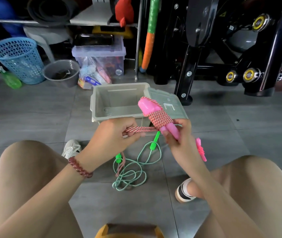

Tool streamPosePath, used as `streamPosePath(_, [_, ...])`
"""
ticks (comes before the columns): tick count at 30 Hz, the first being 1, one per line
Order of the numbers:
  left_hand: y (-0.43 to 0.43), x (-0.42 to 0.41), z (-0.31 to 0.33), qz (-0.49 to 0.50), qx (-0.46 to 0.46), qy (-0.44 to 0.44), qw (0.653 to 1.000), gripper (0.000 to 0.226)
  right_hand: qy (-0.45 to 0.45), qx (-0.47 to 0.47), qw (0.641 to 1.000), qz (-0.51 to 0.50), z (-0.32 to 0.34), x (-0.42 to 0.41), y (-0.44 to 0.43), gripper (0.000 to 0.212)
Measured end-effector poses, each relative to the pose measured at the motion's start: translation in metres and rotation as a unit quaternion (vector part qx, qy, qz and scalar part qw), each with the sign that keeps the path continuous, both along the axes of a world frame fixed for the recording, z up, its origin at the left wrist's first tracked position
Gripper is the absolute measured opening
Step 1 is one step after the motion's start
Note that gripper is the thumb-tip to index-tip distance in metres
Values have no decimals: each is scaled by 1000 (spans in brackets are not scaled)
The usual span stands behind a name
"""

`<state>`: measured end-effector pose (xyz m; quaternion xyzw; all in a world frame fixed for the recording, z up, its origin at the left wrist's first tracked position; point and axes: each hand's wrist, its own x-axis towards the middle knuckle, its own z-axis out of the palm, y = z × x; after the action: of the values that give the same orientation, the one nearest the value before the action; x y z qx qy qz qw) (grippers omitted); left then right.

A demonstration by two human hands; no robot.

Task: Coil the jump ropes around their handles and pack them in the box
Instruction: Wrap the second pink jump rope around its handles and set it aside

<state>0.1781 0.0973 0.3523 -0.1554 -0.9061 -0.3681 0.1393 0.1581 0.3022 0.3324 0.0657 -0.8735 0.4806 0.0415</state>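
My right hand (179, 134) grips a pair of pink handles (149, 107) with red-and-white rope (160, 118) coiled around their middle. My left hand (112, 133) pinches the free strand of that rope, stretched taut toward the coil. Behind them the grey box (102, 102) stands open on the floor, nothing visible inside, its lid (168, 105) hinged to the right. On the tiles between my knees lies a loose green-and-white rope (130, 170) with green handles (154, 145). A small pink coiled rope (201, 149) lies to the right, partly behind my right wrist.
Black gym equipment (222, 48) stands at the back right. At the back left are a blue basket (18, 59), a grey bucket (61, 73), a green bottle (10, 79) and a clear storage bin (100, 55). My knees and shoes frame the floor space.
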Motion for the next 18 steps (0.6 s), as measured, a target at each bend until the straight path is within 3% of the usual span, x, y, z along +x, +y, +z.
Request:
streamPosePath(6, [4, 3, -1, -18, -84, 96, 992, 38, 5, 53, 999, -8, 7, -7, -5, 23])
streamPosePath(18, [12, 4, -3, -35, -103, 168, 980, 42, -33, 71, 997, 25, 1, -12, -10, 19])
